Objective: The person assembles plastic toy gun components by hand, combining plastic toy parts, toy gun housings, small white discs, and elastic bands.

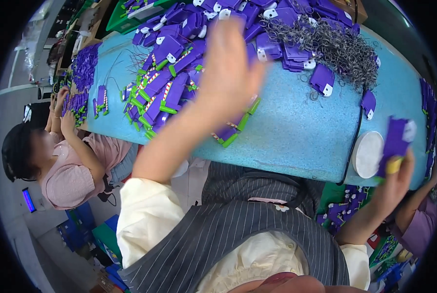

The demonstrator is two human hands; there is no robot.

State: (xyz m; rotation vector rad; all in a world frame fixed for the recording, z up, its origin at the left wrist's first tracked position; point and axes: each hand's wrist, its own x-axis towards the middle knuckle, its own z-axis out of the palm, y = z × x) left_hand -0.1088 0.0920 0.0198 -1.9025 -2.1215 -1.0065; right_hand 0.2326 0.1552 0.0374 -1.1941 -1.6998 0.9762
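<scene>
Right hand (pixel 397 181) grips a purple piece (pixel 395 139) by its lower end near the white disc (pixel 367 155), presumably leaving the white-cornered end free. Left hand (pixel 230 73) blurred above the table; cannot tell whether it holds anything. Grey wire rings (pixel 345 51) lie heaped beside purple parts (pixel 194 24), likely for easy reach.

Bright, even light covers the table (pixel 301 146); the left grip (pixel 228 73) is blurred, and edges bend toward the black rim
</scene>
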